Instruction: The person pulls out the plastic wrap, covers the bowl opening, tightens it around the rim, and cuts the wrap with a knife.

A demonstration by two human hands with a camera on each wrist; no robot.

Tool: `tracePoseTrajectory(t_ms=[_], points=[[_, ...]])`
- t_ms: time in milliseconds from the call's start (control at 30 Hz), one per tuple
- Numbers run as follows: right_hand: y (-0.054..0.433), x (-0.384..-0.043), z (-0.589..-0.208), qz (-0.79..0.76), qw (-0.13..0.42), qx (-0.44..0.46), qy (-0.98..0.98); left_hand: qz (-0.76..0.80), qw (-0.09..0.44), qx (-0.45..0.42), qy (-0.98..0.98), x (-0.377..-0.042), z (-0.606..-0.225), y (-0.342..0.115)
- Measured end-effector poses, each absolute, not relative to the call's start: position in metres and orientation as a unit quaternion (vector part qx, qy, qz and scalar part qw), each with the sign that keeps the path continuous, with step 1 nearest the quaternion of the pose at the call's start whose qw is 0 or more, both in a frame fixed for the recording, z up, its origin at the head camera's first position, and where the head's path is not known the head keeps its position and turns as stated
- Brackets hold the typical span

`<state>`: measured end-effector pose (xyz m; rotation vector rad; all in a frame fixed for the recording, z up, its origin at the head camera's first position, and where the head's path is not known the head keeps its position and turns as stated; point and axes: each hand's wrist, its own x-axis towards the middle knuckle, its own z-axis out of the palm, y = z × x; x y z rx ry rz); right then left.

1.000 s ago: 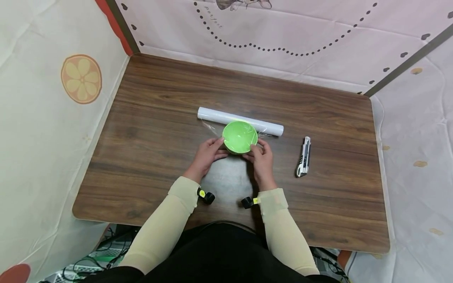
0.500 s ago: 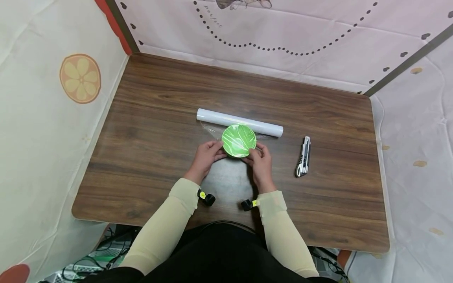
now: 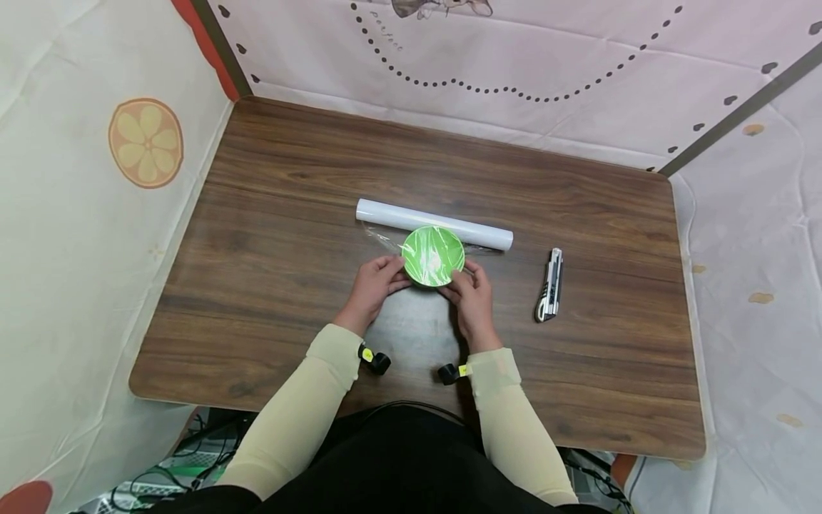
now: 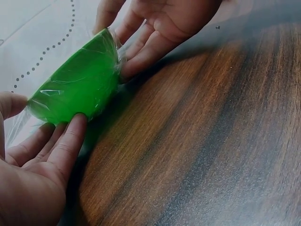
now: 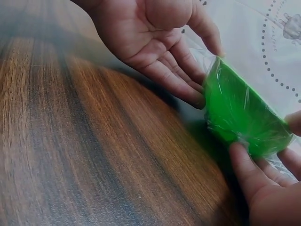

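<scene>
Under the green bowl (image 3: pixel 433 255), held by left grip (image 3: pixel 374 284) and right grip (image 3: pixel 474 294), only wrist views show film (image 5: pixel 222 124).

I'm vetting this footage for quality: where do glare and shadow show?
Head view: white streaks on the film over the green bowl, pale glare on the table in front of it; left wrist view: dark shadow beneath the bowl, pale sheen toward the lower right; right wrist view: dark shadow beneath the bowl.
</scene>
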<state>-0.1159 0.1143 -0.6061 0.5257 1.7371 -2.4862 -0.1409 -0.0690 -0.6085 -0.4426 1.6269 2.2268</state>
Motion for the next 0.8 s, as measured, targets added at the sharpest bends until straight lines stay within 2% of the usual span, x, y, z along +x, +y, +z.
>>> tracePoseTrajectory(t_ms=[367,800], points=[[0.124,-0.115,-0.600,-0.784,0.040,0.184,0.592,0.779,0.179,-0.157,0.580,-0.141,-0.608,-0.070],[0.148,-0.140,-0.579,-0.780,-0.045,0.193,0.593,0.796,0.170,-0.150,0.560,-0.140,-0.609,-0.069]])
